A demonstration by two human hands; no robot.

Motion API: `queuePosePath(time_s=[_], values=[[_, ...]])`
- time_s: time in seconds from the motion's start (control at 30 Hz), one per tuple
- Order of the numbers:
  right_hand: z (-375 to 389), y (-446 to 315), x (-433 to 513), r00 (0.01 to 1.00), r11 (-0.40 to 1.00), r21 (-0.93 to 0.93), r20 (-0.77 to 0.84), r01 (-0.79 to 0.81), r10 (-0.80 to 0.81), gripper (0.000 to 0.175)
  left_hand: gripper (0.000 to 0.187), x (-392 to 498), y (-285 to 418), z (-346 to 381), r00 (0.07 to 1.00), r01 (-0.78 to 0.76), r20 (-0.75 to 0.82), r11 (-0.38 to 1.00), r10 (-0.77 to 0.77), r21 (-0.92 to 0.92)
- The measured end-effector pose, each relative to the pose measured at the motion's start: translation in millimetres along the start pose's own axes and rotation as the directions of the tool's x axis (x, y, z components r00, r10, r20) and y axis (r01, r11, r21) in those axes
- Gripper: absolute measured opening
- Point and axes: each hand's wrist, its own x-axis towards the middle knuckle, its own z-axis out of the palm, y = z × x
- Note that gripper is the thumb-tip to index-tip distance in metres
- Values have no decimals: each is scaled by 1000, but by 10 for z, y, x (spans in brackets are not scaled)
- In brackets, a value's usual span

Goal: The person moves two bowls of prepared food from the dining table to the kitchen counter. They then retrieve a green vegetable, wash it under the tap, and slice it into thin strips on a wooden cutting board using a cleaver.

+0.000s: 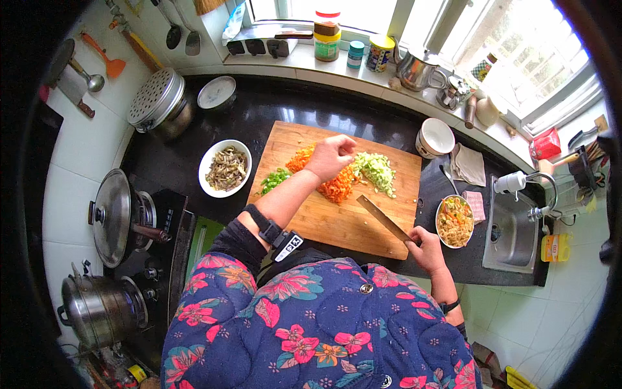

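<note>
My right hand point(427, 249) grips the handle of a kitchen knife point(384, 217), whose blade reaches over the lower right part of a wooden cutting board point(311, 221). Above the board's middle, my left hand point(330, 156) hovers with fingers bent; whether a small piece is between them cannot be made out. Diced orange vegetable, likely carrot point(337, 187), lies below that hand, with a second orange pile point(300, 157) to its left, partly hidden. Pale green diced vegetable point(376, 172) is heaped at the right. Chopped green pieces point(275, 181) sit near the left edge.
Left of the board stands a white bowl of brownish strips point(226, 167). A bowl of noodles point(455, 221) is at the right, near the sink point(512, 228). White bowls point(435, 138) stand behind it. A lidded wok point(112, 219) and a steel pot point(97, 309) occupy the stove.
</note>
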Motion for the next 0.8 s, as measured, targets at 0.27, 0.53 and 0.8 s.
queuePosePath(time_s=[0.27, 0.53, 0.8], values=[[-74, 201, 62, 999, 999, 41, 27, -24, 22, 19, 15, 49, -224, -277, 974, 98, -199, 994, -105, -41], [-137, 249, 99, 999, 997, 74, 32, -4, 1, 18, 27, -259, -277, -253, 977, 213, -163, 726, -141, 653], [-208, 412, 141, 998, 991, 131, 59, -33, 25, 17, 23, -139, -353, -20, 936, 334, -270, 804, -224, 492]])
